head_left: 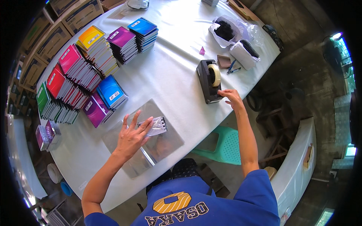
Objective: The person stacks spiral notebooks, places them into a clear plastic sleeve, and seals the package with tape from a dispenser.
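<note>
My left hand [132, 133] lies flat, fingers spread, pressing down a small clear-wrapped packet [157, 125] that rests on a sheet of clear plastic film [166, 145] on the white table [169, 71]. My right hand [230, 97] reaches to the front end of a black tape dispenser [208, 81], fingertips pinched at its cutter. Whether a strip of tape is between the fingers I cannot tell. The dispenser carries a pale tape roll [215, 74].
Stacks of coloured spiral notebooks [81, 71] fill the table's left side. Two white bags of black items [235, 37], pens and a small brown block sit at the far right. A teal plastic stool [222, 145] stands below the table edge. Cardboard boxes [49, 34] line the far left.
</note>
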### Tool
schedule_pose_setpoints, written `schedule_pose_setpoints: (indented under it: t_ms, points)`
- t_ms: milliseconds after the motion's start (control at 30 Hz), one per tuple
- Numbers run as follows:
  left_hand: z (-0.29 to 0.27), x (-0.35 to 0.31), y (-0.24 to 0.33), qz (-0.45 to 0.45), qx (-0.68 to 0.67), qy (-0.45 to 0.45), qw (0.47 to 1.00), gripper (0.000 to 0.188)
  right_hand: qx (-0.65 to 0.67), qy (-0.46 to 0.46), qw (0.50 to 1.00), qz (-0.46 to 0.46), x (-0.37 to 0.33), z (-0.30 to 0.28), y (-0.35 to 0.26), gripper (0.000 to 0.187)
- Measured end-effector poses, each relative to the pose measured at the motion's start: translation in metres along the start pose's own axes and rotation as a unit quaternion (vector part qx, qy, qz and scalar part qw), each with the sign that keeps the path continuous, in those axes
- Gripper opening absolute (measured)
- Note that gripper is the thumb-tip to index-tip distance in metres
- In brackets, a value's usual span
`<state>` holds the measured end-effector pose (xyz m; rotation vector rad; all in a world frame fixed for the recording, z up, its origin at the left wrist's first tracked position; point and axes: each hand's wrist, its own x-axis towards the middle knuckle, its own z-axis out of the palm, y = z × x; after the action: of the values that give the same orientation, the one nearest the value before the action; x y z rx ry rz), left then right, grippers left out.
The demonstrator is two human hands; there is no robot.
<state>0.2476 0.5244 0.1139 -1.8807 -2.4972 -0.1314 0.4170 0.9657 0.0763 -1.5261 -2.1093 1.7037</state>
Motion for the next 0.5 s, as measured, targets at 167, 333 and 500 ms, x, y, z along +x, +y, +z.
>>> schedule_pose_setpoints:
  t_ms: [167,333,500]
  points:
    - [-0.001,0.001,0.002,0.001,-0.025,0.017,1.000,0.075,0.221,-0.061,0.973,-0.004,0.004,0.000,0.022,0.029]
    - [-0.003,-0.002,0.003,-0.008,-0.029,0.013,0.999,0.076,0.495,-0.079,0.851,-0.154,-0.014,0.029,0.078,0.023]
    - [-0.002,-0.004,0.002,-0.010,0.000,0.018,1.000,0.071,-0.034,0.259,0.954,-0.150,-0.030,0.039,0.078,0.018]
